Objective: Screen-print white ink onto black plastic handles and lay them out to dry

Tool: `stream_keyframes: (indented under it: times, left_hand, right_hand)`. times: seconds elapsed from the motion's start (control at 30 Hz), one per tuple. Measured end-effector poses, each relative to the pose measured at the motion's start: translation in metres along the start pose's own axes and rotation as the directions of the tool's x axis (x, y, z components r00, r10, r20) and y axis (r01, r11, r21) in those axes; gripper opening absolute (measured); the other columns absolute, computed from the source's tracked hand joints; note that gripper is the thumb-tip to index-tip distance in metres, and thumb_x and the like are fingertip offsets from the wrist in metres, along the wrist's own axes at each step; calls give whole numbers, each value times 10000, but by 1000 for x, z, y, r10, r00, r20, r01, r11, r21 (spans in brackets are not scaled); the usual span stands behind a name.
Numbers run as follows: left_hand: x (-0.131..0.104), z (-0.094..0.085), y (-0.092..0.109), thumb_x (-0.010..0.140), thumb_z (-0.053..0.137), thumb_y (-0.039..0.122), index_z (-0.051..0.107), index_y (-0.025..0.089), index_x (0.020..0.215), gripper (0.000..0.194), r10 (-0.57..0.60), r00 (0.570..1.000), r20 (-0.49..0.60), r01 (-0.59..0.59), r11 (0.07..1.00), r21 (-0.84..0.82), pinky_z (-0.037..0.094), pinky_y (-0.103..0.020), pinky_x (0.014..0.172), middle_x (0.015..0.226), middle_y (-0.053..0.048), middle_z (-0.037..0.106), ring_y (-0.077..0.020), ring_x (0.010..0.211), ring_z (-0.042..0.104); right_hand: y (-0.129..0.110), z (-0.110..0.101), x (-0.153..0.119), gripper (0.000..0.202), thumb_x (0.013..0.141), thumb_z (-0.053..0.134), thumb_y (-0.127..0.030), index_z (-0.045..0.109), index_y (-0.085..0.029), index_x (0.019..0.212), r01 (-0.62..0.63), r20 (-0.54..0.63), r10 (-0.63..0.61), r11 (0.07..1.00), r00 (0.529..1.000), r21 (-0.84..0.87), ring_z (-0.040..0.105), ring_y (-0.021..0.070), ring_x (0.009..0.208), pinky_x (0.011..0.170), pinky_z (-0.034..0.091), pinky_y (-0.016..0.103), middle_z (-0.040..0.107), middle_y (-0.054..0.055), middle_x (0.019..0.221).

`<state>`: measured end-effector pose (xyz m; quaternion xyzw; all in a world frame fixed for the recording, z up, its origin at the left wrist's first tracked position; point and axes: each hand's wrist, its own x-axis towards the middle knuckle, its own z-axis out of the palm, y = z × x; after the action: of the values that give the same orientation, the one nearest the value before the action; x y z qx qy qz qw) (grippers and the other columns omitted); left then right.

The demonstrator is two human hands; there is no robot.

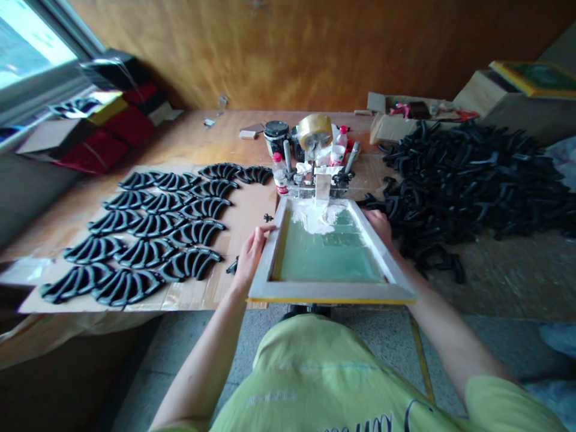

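Observation:
A screen printing frame [330, 290], with pale grey sides and a green mesh, lies tilted in front of me. White ink [315, 219] is smeared over the far end of the mesh, under a light squeegee [322, 191]. At the frame's left side is my left hand [252, 249], its fingers bent and touching the edge. My right hand [379, 225] is at the right side, beside the pile of black curved plastic parts [468, 186]. Blur and the frame's edge hide most of its fingers, so its grip cannot be made out.
Rows of black fan-shaped parts [139, 255] lie on cardboard [249, 210] to the left. Behind the frame stand a clamp post [288, 157], a red-capped bottle [279, 174], a black tub [276, 137] and a tape roll [315, 131]. An open carton [393, 126] sits back right.

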<state>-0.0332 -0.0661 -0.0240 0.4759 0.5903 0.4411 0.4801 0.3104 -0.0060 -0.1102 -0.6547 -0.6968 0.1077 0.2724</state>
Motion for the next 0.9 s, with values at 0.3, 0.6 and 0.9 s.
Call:
stream_keyframes:
  times: [0.3, 0.6, 0.9]
  left_hand:
    - [-6, 7, -98, 820, 585, 540, 537, 211, 1367, 640, -203, 979, 25, 193, 957, 215, 382, -211, 513, 784, -15, 662, -129, 597, 547]
    - [-5, 8, -104, 806, 606, 537, 616, 214, 1279, 573, -220, 975, -13, 219, 959, 180, 421, -234, 543, 789, -23, 688, -159, 636, 589]
    - [-7, 6, -98, 806, 597, 562, 607, 197, 1289, 606, -196, 981, 10, 191, 965, 179, 451, -246, 573, 824, -39, 705, -173, 674, 616]
  right_hand:
    - [-81, 14, 76, 346, 846, 592, -179, 598, -129, 1188, 294, 186, -269, 948, 945, -123, 531, 276, 1102, 942, 444, 404, 626, 140, 1155]
    - [-104, 22, 10, 209, 823, 468, -51, 635, -101, 939, 480, 438, -367, 858, 821, -181, 559, 250, 937, 789, 403, 326, 655, 155, 962]
    - [-100, 8, 10, 108, 853, 531, -97, 617, -161, 841, 543, 344, -488, 836, 802, -79, 542, 213, 896, 730, 387, 289, 633, 80, 888]
